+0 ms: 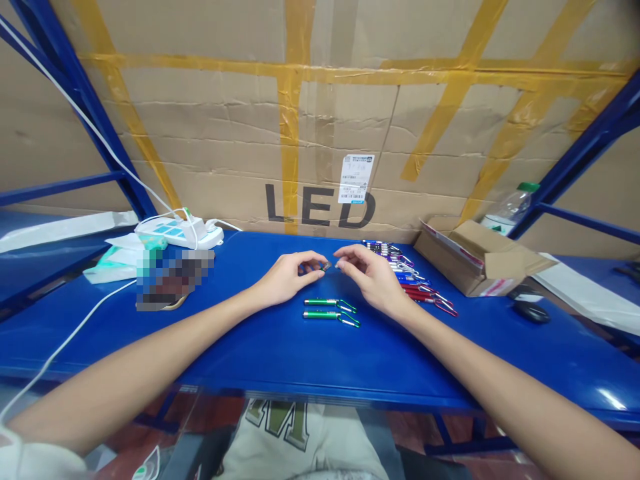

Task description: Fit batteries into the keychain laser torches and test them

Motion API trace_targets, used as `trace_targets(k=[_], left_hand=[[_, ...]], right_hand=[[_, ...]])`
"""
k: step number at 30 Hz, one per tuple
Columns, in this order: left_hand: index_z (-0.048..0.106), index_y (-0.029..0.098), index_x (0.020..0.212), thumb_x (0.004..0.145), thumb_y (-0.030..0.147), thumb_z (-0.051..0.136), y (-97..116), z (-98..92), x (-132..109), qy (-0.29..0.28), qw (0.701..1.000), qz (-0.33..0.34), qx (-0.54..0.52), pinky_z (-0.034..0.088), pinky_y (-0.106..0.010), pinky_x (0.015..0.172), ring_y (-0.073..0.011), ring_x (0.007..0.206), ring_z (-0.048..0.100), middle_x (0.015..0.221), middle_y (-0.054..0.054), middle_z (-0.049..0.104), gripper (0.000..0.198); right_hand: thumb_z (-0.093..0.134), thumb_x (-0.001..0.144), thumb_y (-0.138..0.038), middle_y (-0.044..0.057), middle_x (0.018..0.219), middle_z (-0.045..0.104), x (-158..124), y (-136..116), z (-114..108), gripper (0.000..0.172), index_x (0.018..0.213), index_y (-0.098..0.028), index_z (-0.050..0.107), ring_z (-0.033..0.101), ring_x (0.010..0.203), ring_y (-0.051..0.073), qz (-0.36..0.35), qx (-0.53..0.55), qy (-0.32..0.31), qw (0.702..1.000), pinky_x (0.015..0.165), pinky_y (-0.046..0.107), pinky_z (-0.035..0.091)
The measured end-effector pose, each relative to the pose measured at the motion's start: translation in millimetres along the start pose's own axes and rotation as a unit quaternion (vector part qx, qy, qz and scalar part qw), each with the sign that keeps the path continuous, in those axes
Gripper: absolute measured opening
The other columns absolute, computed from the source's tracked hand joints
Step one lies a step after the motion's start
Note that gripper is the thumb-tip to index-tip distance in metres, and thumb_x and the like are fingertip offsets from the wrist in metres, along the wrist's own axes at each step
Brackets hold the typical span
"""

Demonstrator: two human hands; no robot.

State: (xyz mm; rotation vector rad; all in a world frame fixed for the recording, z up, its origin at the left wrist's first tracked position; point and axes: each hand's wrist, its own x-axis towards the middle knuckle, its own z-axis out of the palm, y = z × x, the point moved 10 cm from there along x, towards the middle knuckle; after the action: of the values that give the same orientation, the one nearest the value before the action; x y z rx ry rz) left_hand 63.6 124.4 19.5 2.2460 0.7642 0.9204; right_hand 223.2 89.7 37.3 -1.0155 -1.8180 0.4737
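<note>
Over the middle of the blue table (250,347), my left hand (295,275) has its fingers closed on a small dark piece too tiny to identify. My right hand (367,273) faces it a short gap away, thumb and forefinger pinched near a small light spot that I cannot make out. Two green pens with carabiners, an upper green pen (321,303) and a lower green pen (321,315), lie side by side just below the hands. Beside and partly behind my right hand is a row of several pens with clips, among them red pens (420,293).
An open cardboard box (470,267) stands at the right, with a plastic bottle (513,207) behind and a black mouse (531,312) beside it. At the left are a white power strip (180,231), packets (120,257) and a blurred object (175,280). A large carton (225,147) stands behind.
</note>
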Motion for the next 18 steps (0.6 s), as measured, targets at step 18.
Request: trace_targets(k=[18], left_hand=[[0.078,0.022,0.121,0.098,0.038,0.07,3.2,5.0,-1.9,-0.013,1.0,0.005,-0.002,0.055,-0.034,0.088,-0.0206,0.095,0.071,0.113,-0.005,0.08,0.029]], right_hand=[[0.067,0.1,-0.033,0.007,0.106,0.076,-1.9,-0.7,7.9,0.018,0.115,-0.024,0.071,0.072,0.097,0.023,0.012,0.028,-0.03,0.999,0.089,0.04,0.059]])
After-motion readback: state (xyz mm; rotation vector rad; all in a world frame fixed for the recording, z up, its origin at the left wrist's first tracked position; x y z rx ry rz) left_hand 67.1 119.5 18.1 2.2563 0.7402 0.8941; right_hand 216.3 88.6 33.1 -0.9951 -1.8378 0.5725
